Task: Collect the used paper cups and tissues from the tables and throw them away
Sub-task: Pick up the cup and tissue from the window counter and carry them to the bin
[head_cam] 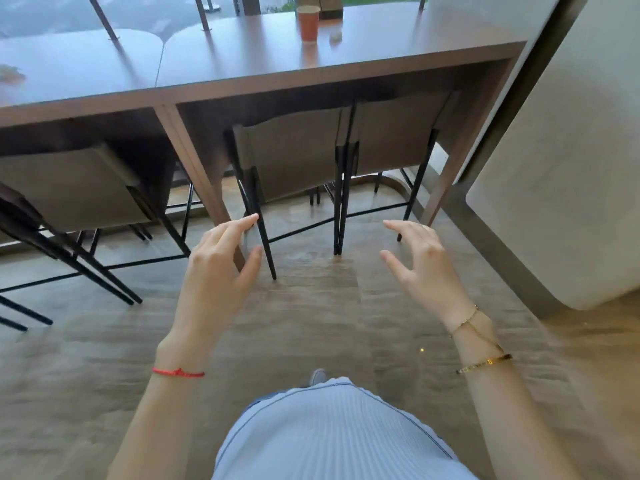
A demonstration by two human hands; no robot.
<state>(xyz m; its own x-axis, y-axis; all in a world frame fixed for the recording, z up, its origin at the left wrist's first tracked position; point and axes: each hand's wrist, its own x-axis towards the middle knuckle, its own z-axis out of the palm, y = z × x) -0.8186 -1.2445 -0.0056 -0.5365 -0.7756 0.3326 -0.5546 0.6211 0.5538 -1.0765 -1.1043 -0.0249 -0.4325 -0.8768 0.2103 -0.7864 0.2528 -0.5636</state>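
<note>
An orange paper cup [308, 23] stands upright at the far side of a long brown table [214, 69]. A small crumpled white tissue [335, 37] lies just right of the cup. At the table's far left edge lies a blurred orange and white scrap [10, 76]. My left hand [218, 268] and my right hand [420, 261] hover in front of me over the floor, well short of the table. Both have relaxed, spread fingers and hold nothing.
Three tall stools with grey backs and black legs [287, 157] are tucked under the table between me and the cup. A pale wall panel with a dark frame [561, 168] stands at the right. Wooden floor [311, 323] lies in front of me.
</note>
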